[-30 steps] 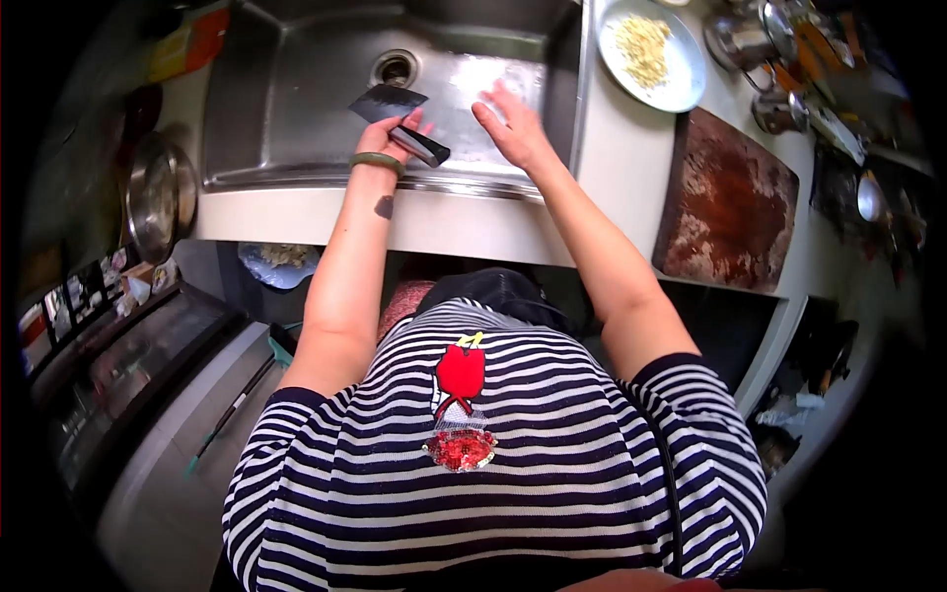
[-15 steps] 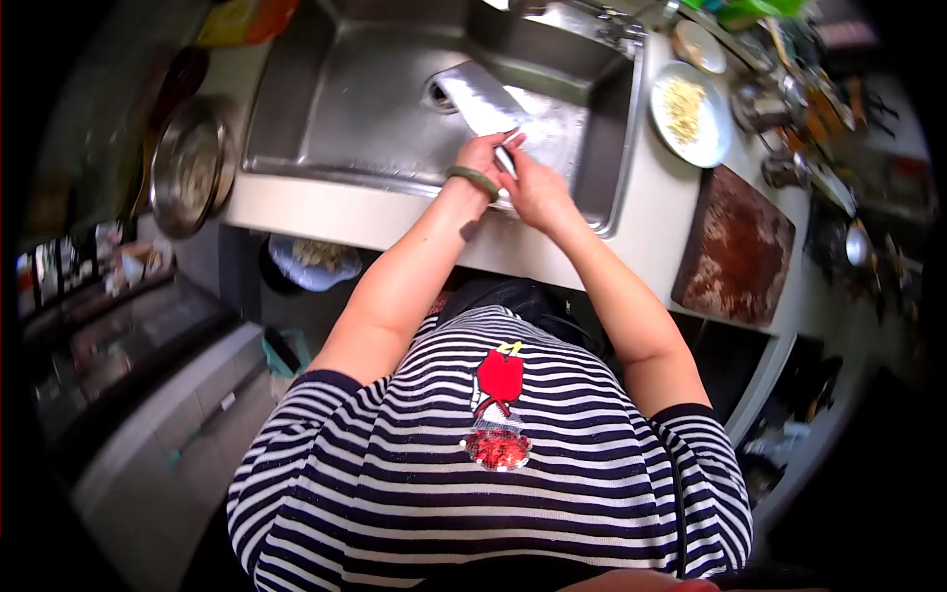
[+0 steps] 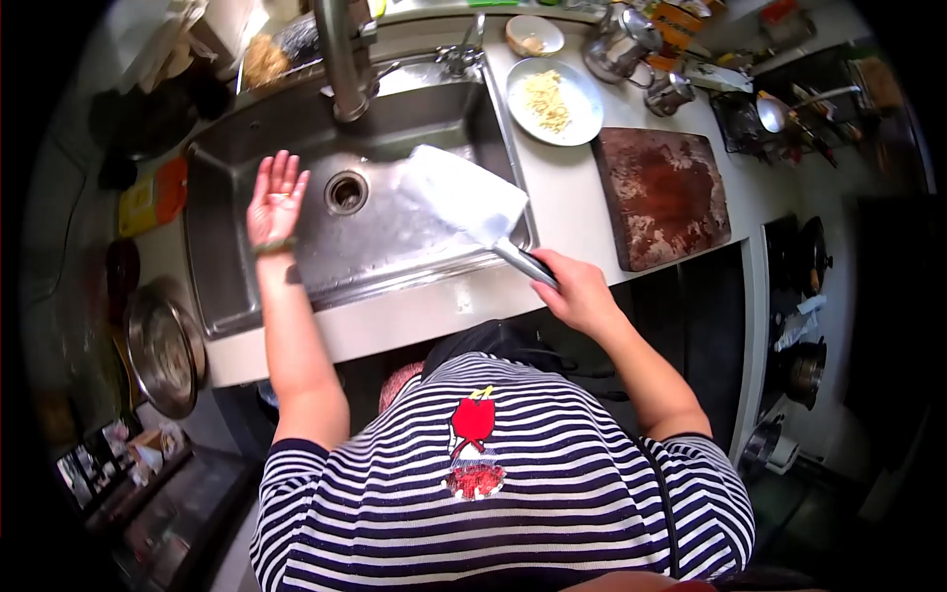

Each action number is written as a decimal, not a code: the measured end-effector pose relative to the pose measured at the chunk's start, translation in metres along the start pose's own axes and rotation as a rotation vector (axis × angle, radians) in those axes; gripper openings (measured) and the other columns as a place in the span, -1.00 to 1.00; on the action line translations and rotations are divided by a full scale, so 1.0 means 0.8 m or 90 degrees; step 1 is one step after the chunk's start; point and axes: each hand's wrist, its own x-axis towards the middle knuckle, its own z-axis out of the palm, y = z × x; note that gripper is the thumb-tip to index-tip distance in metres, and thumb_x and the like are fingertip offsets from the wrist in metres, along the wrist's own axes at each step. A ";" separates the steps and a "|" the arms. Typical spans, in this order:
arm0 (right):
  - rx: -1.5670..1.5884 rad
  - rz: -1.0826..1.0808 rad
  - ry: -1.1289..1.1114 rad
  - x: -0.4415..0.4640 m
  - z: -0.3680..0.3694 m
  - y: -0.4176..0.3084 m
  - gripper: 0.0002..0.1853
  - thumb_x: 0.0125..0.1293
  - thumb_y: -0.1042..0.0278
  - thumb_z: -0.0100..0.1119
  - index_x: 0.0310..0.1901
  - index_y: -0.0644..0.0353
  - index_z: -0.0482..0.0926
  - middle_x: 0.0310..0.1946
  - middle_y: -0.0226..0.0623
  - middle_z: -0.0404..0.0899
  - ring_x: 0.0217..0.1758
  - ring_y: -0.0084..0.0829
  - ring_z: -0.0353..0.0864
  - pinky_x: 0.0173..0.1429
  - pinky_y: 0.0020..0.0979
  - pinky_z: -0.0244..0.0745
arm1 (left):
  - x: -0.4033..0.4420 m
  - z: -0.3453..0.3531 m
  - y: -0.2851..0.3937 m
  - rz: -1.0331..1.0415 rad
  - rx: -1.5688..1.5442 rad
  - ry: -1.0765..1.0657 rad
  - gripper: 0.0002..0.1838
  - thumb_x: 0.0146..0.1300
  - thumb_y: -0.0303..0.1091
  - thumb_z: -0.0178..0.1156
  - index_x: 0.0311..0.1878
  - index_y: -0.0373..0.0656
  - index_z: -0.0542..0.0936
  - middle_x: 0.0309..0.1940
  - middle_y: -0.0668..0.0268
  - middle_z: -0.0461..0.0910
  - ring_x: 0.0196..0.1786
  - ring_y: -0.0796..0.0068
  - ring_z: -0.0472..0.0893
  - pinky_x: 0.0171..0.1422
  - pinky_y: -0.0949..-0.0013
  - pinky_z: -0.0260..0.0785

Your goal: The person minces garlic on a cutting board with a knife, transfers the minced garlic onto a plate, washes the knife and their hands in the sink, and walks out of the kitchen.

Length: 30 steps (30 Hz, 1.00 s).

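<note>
My right hand (image 3: 580,293) is wrapped round the handle of a cleaver (image 3: 472,195). Its broad, shiny blade points up and left over the right part of the steel sink (image 3: 414,259). My left hand (image 3: 276,202) is empty, palm up with the fingers stretched out, above the left side of the sink. A green bangle circles that wrist. Between the hand and the blade lies the round drain (image 3: 346,191). The faucet (image 3: 340,69) rises at the sink's back edge.
Right of the sink stand a plate (image 3: 582,89) of pale shredded food and a small bowl (image 3: 534,37). A stained wooden cutting board (image 3: 663,202) lies at the counter's right. Metal pots (image 3: 621,44) are behind it. A metal basin (image 3: 164,355) sits at the left edge.
Both hands were together at the cleaver over the sink. My left hand has let go and moved left, opening out; my right hand has carried the cleaver right. The view has shifted too.
</note>
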 end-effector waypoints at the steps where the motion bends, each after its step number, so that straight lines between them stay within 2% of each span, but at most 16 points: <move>1: 0.012 0.082 0.057 -0.021 -0.007 0.008 -0.58 0.16 0.37 0.27 0.08 0.16 0.50 -0.28 -0.04 0.64 -0.22 -0.02 0.65 -0.13 -0.18 0.54 | -0.001 -0.001 0.014 -0.054 -0.032 -0.211 -0.60 0.51 -0.23 -0.12 0.29 -0.17 0.44 0.41 0.06 0.28 0.49 0.09 0.21 0.59 -0.14 -0.11; 2: 0.024 0.162 0.114 -0.040 -0.014 0.018 -0.58 0.16 0.37 0.28 0.08 0.18 0.50 -0.26 -0.02 0.65 -0.23 -0.01 0.67 -0.14 -0.19 0.56 | -0.003 -0.001 0.021 -0.106 -0.067 -0.421 -0.57 0.51 -0.20 -0.11 0.33 -0.15 0.40 0.43 0.06 0.25 0.49 0.09 0.22 0.59 -0.13 -0.09; 3: 0.052 0.184 0.190 -0.060 -0.016 0.032 -0.58 0.16 0.38 0.29 0.07 0.21 0.51 -0.29 -0.02 0.65 -0.25 -0.07 0.68 -0.16 -0.25 0.56 | -0.012 0.007 0.016 -0.101 -0.076 -0.492 -0.54 0.52 -0.17 -0.13 0.38 -0.12 0.35 0.48 0.09 0.16 0.50 0.10 0.20 0.60 -0.10 -0.11; 4: 0.082 0.203 0.265 -0.077 -0.020 0.048 -0.59 0.16 0.39 0.30 0.07 0.23 0.52 -0.32 -0.03 0.65 -0.28 -0.13 0.70 -0.18 -0.31 0.56 | -0.012 0.004 0.005 -0.102 -0.081 -0.538 -0.58 0.51 -0.17 -0.11 0.31 -0.11 0.45 0.40 0.08 0.30 0.45 0.10 0.29 0.57 -0.13 -0.01; 6: 0.081 0.240 0.394 -0.100 -0.029 0.081 -0.59 0.14 0.39 0.36 0.03 0.27 0.53 -0.38 -0.05 0.64 -0.32 -0.24 0.70 -0.21 -0.36 0.54 | 0.058 -0.082 -0.025 -0.188 0.191 -0.452 -0.64 0.46 -0.19 -0.02 0.17 -0.13 0.57 0.27 0.10 0.47 0.35 0.15 0.43 0.49 -0.19 0.11; 7: 0.059 0.280 0.420 -0.107 -0.034 0.101 -0.58 0.13 0.37 0.38 0.02 0.27 0.54 -0.37 -0.04 0.64 -0.31 -0.21 0.70 -0.20 -0.34 0.54 | 0.051 -0.083 -0.036 -0.188 0.195 -0.453 -0.64 0.46 -0.19 -0.02 0.17 -0.13 0.57 0.27 0.10 0.47 0.35 0.15 0.43 0.49 -0.19 0.11; 9: 0.011 0.327 0.469 -0.118 -0.043 0.145 -0.59 0.12 0.34 0.39 0.00 0.27 0.54 -0.34 -0.02 0.65 -0.28 -0.14 0.70 -0.17 -0.29 0.54 | 0.016 -0.062 -0.081 -0.053 1.133 -0.526 -0.71 0.34 -0.30 0.12 0.03 -0.22 0.63 0.03 0.11 0.62 0.11 0.27 0.59 0.27 0.06 0.36; 10: -0.013 0.330 0.492 -0.120 -0.048 0.174 -0.59 0.12 0.33 0.39 -0.01 0.26 0.55 -0.33 -0.01 0.66 -0.26 -0.09 0.69 -0.15 -0.25 0.54 | 0.005 -0.051 -0.098 0.053 1.603 -0.477 -0.74 0.28 -0.36 0.20 -0.03 -0.27 0.66 -0.09 0.12 0.69 -0.01 0.33 0.68 0.17 0.19 0.49; 11: -0.064 0.327 0.498 -0.124 -0.053 0.200 -0.60 0.12 0.30 0.38 -0.02 0.25 0.56 -0.31 0.01 0.66 -0.22 0.00 0.68 -0.11 -0.19 0.54 | 0.003 -0.045 -0.108 0.058 1.609 -0.461 -0.74 0.28 -0.36 0.20 -0.03 -0.27 0.66 -0.09 0.12 0.69 -0.01 0.33 0.68 0.17 0.19 0.49; 13: -0.086 0.334 0.489 -0.125 -0.061 0.241 -0.61 0.14 0.28 0.36 -0.01 0.24 0.56 -0.30 0.04 0.66 -0.19 0.03 0.67 -0.09 -0.16 0.53 | 0.007 -0.033 -0.117 0.131 1.020 -0.314 -0.80 0.22 -0.44 0.26 -0.11 -0.29 0.69 -0.26 0.15 0.72 -0.20 0.47 0.70 -0.03 0.43 0.52; 16: -0.094 0.339 0.477 -0.123 -0.067 0.289 -0.60 0.15 0.26 0.35 -0.01 0.26 0.57 -0.27 0.04 0.66 -0.17 0.04 0.66 -0.04 -0.15 0.53 | -0.030 0.025 -0.113 0.243 1.047 -0.257 -0.83 0.19 -0.50 0.28 -0.16 -0.31 0.70 -0.34 0.20 0.73 -0.27 0.56 0.68 -0.10 0.49 0.51; 19: -0.123 0.311 0.471 -0.119 -0.073 0.331 -0.61 0.14 0.26 0.34 -0.03 0.25 0.58 -0.16 0.04 0.63 -0.08 0.04 0.62 0.03 -0.13 0.49 | -0.059 0.056 -0.109 0.256 1.067 -0.203 -0.87 0.23 -0.50 0.25 -0.21 -0.33 0.68 -0.38 0.27 0.71 -0.29 0.61 0.65 -0.14 0.52 0.48; 24: -0.152 0.246 0.457 -0.111 -0.082 0.370 -0.62 0.17 0.27 0.32 -0.03 0.29 0.58 -0.22 -0.02 0.56 -0.11 0.02 0.57 0.00 -0.11 0.47 | -0.112 0.090 -0.108 0.307 0.979 -0.148 -0.91 0.25 -0.46 0.25 -0.28 -0.27 0.68 -0.49 0.34 0.68 -0.37 0.67 0.60 -0.17 0.56 0.44; 26: -0.145 0.215 0.450 -0.110 -0.085 0.379 -0.63 0.17 0.28 0.32 -0.03 0.28 0.58 -0.20 -0.04 0.54 -0.08 0.00 0.54 0.03 -0.12 0.44 | -0.126 0.092 -0.103 0.312 0.977 -0.134 -0.91 0.26 -0.42 0.26 -0.25 -0.24 0.66 -0.45 0.36 0.68 -0.35 0.67 0.59 -0.14 0.56 0.45; 28: -0.187 0.188 0.434 -0.109 -0.088 0.384 -0.63 0.16 0.30 0.32 -0.03 0.28 0.58 -0.21 -0.06 0.52 -0.05 -0.02 0.49 0.07 -0.11 0.40 | -0.164 0.129 -0.108 0.370 1.002 -0.193 -0.73 0.31 -0.32 0.27 0.02 -0.22 0.61 -0.24 0.32 0.68 -0.25 0.65 0.60 -0.09 0.53 0.46; 30: -0.201 0.147 0.434 -0.109 -0.090 0.388 -0.65 0.18 0.30 0.31 -0.03 0.28 0.58 -0.22 -0.06 0.51 -0.05 -0.02 0.49 0.08 -0.11 0.39 | -0.208 0.174 -0.111 0.328 0.915 -0.248 -0.48 0.35 -0.19 0.25 0.31 -0.15 0.43 0.00 0.28 0.61 -0.08 0.60 0.59 0.04 0.49 0.44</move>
